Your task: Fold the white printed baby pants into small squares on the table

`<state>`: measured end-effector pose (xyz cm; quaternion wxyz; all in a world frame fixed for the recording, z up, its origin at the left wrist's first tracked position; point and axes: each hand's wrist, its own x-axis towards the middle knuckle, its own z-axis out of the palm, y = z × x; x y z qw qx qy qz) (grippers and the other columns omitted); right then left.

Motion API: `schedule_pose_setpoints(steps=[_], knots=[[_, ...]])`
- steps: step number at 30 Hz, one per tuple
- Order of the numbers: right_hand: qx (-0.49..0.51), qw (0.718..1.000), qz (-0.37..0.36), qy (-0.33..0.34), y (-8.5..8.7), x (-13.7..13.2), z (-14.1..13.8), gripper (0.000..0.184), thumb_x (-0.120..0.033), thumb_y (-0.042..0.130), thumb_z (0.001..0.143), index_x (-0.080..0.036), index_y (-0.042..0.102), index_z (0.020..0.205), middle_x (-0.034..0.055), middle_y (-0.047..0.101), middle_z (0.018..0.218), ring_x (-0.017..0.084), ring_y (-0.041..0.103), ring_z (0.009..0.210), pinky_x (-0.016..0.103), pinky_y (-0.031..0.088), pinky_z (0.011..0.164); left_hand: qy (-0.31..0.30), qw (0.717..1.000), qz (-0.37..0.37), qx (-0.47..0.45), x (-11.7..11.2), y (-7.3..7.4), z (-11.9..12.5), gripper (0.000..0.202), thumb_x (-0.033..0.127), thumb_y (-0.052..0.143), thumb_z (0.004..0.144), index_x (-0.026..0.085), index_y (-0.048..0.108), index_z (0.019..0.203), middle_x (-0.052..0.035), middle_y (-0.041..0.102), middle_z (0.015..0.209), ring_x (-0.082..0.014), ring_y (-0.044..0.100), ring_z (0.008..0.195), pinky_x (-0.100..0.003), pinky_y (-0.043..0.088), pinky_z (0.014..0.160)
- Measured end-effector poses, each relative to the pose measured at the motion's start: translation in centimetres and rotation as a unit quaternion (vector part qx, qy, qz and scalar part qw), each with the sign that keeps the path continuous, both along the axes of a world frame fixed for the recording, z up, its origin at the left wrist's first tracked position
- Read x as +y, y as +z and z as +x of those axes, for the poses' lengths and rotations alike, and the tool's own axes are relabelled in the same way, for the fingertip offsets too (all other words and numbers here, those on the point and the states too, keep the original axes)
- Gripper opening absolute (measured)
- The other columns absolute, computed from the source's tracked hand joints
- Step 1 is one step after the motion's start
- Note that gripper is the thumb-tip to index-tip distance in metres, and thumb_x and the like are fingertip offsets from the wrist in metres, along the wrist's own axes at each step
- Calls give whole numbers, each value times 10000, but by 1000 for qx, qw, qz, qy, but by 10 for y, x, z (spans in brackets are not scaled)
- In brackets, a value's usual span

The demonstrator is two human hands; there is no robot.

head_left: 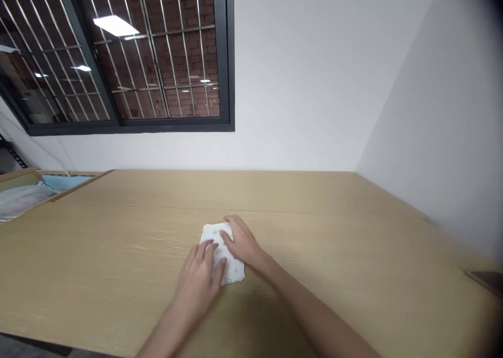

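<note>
A folded white cloth with a small scattered print lies flat on the wooden tabletop. My left hand rests on its left side, fingers slightly bent and thumb apart over the near part. At the far right side of the cloth is my right hand. Its thumb lies on the cloth while its fingers reach along the far right corner, apart from the thumb. The undersides of both hands are hidden.
A seam crosses the tabletop behind the cloth. White and light blue fabric lies in a wood-edged bin at the far left. A white wall and a barred, dark-framed window stand behind. At the right edge is a dark opening.
</note>
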<state>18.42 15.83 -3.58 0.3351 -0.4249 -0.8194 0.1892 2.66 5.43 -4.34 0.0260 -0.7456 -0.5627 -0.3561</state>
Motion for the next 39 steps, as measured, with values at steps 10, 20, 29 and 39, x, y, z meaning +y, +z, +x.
schedule_pose_setpoints(steps=[10, 20, 29, 39], knots=[[-127, 914, -23, 385, 3, -68, -24, 500, -430, 398, 1081, -220, 440, 1534, 76, 428, 1593, 203, 301, 1515, 387, 244, 1244, 85, 955, 118, 260, -67, -90, 7, 332, 433, 624, 880, 180, 704, 1080, -142, 765, 983, -347, 705, 931, -497, 531, 829], [-207, 935, 85, 275, -33, 6, -20, 531, -468, 367, 1078, -247, 394, 1560, 89, 344, 1628, 252, 285, 1524, 504, 238, 1241, 138, 954, 135, 232, -67, -91, 16, 515, 417, 531, 896, 134, 585, 1323, -208, 654, 1339, -361, 643, 1180, -515, 531, 916], [-232, 944, 99, 213, -32, 49, -12, 581, -453, 307, 1079, -202, 300, 1603, 84, 259, 1663, 239, 191, 1553, 479, 155, 1270, 108, 957, 127, 237, -65, -83, 9, 444, 350, 527, 926, 119, 605, 1297, -217, 667, 1313, -356, 677, 1136, -502, 576, 879], [-152, 973, 79, 152, -5, 5, 19, 347, -299, 460, 1016, -194, 623, 1303, 135, 638, 1302, 280, 563, 1218, 477, 426, 1064, -71, 989, -21, 126, -33, -39, -53, 278, 124, 471, 967, 229, 654, 1149, -65, 713, 1224, -229, 674, 1106, -425, 581, 925]])
